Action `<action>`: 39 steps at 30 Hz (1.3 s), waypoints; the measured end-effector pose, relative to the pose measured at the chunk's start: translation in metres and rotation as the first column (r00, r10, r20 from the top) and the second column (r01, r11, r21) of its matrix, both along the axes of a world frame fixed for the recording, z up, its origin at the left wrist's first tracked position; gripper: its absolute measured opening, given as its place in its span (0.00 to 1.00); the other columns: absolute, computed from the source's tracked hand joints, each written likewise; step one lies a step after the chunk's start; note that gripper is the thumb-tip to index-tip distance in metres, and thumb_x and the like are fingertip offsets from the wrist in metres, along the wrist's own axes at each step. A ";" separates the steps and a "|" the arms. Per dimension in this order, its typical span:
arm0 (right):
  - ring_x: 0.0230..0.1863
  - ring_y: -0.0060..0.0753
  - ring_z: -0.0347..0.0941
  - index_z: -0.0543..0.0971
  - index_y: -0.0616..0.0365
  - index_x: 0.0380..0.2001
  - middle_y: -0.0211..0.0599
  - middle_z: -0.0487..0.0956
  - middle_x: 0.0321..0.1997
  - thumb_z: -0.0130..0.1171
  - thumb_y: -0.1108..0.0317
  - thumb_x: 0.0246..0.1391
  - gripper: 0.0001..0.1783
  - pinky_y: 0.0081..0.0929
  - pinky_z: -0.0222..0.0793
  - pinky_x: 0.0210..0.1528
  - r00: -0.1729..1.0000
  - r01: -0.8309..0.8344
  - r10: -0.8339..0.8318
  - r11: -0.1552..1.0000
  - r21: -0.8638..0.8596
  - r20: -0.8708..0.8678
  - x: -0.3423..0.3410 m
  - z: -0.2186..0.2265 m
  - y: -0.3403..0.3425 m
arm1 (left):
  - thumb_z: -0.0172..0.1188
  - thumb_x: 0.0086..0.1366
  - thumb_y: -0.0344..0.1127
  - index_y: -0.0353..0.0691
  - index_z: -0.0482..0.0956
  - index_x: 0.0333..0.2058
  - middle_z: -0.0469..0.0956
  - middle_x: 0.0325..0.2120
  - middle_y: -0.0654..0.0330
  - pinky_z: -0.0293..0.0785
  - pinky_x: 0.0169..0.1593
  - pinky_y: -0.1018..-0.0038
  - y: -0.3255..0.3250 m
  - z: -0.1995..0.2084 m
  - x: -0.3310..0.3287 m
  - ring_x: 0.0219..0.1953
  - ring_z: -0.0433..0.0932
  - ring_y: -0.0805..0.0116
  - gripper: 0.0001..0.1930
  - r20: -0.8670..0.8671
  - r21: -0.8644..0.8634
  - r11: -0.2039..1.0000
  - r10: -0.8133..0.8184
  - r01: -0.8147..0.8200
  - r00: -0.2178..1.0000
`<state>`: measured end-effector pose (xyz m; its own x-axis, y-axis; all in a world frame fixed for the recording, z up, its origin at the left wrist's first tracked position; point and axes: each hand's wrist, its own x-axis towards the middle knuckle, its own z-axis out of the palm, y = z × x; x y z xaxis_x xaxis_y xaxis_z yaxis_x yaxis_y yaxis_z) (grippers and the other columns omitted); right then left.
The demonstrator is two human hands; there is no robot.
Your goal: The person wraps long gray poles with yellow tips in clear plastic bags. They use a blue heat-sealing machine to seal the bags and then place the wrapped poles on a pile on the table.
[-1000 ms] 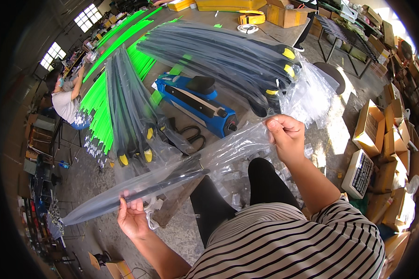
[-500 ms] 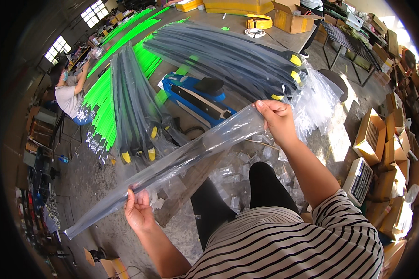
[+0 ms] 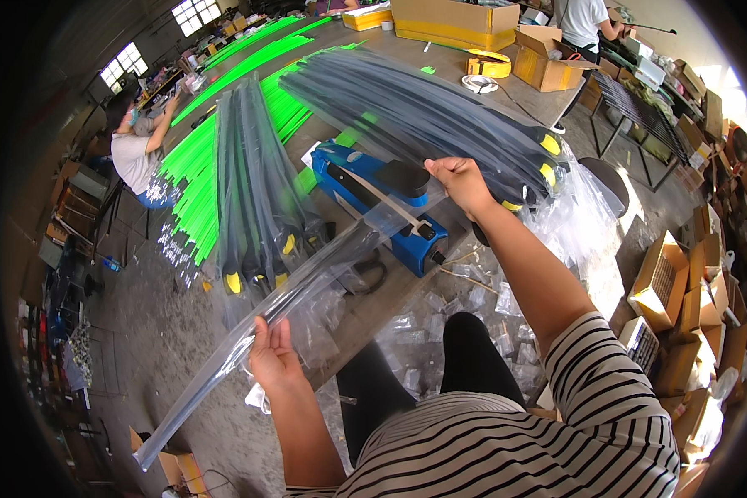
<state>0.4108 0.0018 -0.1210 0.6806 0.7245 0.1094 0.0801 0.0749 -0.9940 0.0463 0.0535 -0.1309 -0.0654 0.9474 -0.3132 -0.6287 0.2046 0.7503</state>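
A long clear plastic sleeve (image 3: pixel 224 353) stretches slantwise in front of me, its far left end hanging down past the table edge. My right hand (image 3: pixel 461 184) pinches its upper end, above a blue hand-press bag sealer (image 3: pixel 344 187) with a black pad on its arm. Midway along, my left hand (image 3: pixel 275 357) holds the sleeve between thumb and fingers. The sleeve crosses the sealer's near end; whether it touches the sealing strip I cannot tell. Whether anything lies inside the sleeve is also unclear.
Bagged dark rods with yellow tips lie left (image 3: pixel 257 183) and right (image 3: pixel 423 108) of the sealer, over bright green rods (image 3: pixel 187 195). Crumpled clear bags (image 3: pixel 573 199) hang at the right. A yellow-taped carton (image 3: pixel 456 23) stands behind. Co-workers (image 3: pixel 137 153) are beyond the table.
Both hands have shifted with the sleeve: the right one up and left toward the sealer, the left one to the right. The sleeve's upper end now lies over the sealer's near part.
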 end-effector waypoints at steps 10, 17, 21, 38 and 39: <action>0.20 0.15 0.63 0.79 0.62 0.24 0.27 0.75 0.20 0.54 0.63 0.52 0.13 0.16 0.60 0.24 0.996 -0.045 0.049 0.998 0.047 -0.079 0.021 -0.017 0.012 | 0.58 0.57 0.31 0.31 0.72 0.35 0.75 0.33 0.55 0.73 0.45 0.74 -0.008 0.003 0.019 0.36 0.75 0.67 0.10 -0.017 0.028 0.999 0.035 -0.034 0.999; 0.26 0.17 0.68 0.79 0.64 0.26 0.30 0.78 0.25 0.53 0.62 0.54 0.14 0.17 0.65 0.32 0.991 -0.095 0.097 0.995 0.032 -0.088 0.023 -0.015 0.013 | 0.57 0.57 0.29 0.30 0.71 0.35 0.75 0.33 0.54 0.73 0.44 0.75 -0.007 0.003 0.025 0.36 0.75 0.67 0.09 0.011 0.045 0.998 0.033 -0.033 0.999; 0.25 0.18 0.67 0.79 0.64 0.25 0.30 0.77 0.23 0.55 0.65 0.52 0.12 0.17 0.64 0.30 0.999 -0.039 0.040 0.997 0.060 -0.017 0.025 -0.021 0.015 | 0.56 0.57 0.29 0.30 0.71 0.35 0.75 0.33 0.54 0.74 0.44 0.75 -0.008 0.004 0.028 0.35 0.75 0.67 0.09 0.005 0.030 0.999 0.044 -0.044 0.999; 0.25 0.16 0.67 0.79 0.62 0.26 0.33 0.77 0.22 0.58 0.66 0.48 0.09 0.18 0.64 0.31 0.956 -0.011 0.045 0.993 -0.118 0.290 0.033 -0.062 0.025 | 0.55 0.58 0.28 0.29 0.70 0.37 0.73 0.34 0.53 0.73 0.45 0.74 -0.010 -0.008 0.033 0.36 0.74 0.66 0.10 0.064 0.013 0.999 0.049 -0.050 0.997; 0.25 0.17 0.68 0.79 0.62 0.26 0.34 0.78 0.22 0.58 0.65 0.47 0.10 0.19 0.64 0.31 0.965 0.032 -0.004 0.995 -0.100 0.262 0.035 -0.063 0.024 | 0.55 0.58 0.28 0.28 0.70 0.37 0.73 0.34 0.53 0.73 0.45 0.74 -0.010 -0.007 0.035 0.36 0.74 0.66 0.10 0.071 0.016 0.999 0.044 -0.045 0.997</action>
<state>0.4459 0.0263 -0.1839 0.6513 0.7290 0.2108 0.3380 -0.0299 -0.9407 0.0812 0.0435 -0.1381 -0.0861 0.9494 -0.3019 -0.6883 0.1624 0.7070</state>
